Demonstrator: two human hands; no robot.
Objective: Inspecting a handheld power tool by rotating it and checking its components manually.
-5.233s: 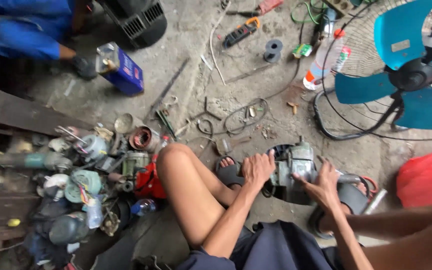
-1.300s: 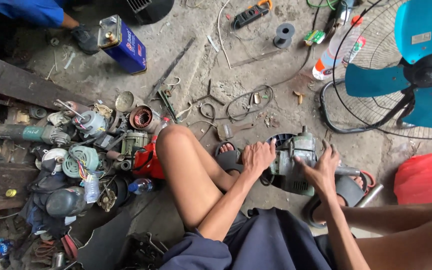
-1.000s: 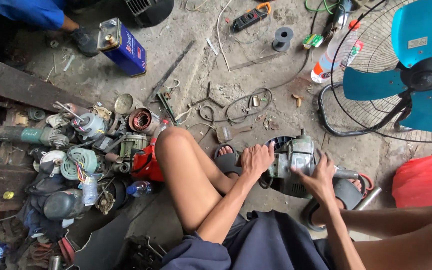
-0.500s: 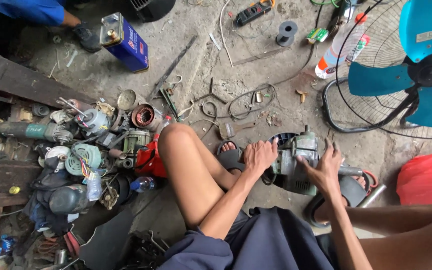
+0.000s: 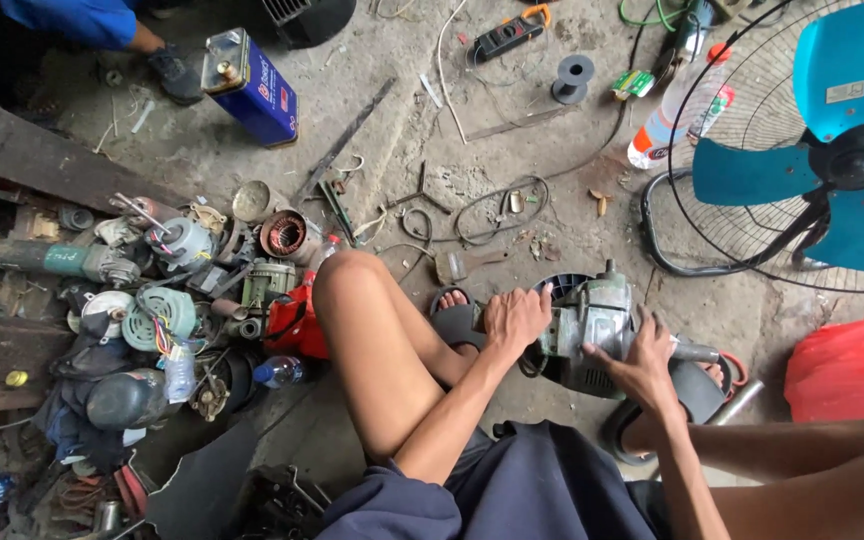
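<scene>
Unmoved since earlier: left hand (image 5: 514,318) at 9 o'clock, right hand (image 5: 642,352) at 4 o'clock, both clamped on grey motor housing (image 5: 592,330).

Both hands are on the grey motor housing (image 5: 592,335) on the concrete floor: left hand (image 5: 514,322) gripping its near end, right hand (image 5: 644,355) pressed on its side. Blue-bladed fan (image 5: 832,160) stands just beyond, heap of motor parts (image 5: 152,300) off left.
</scene>
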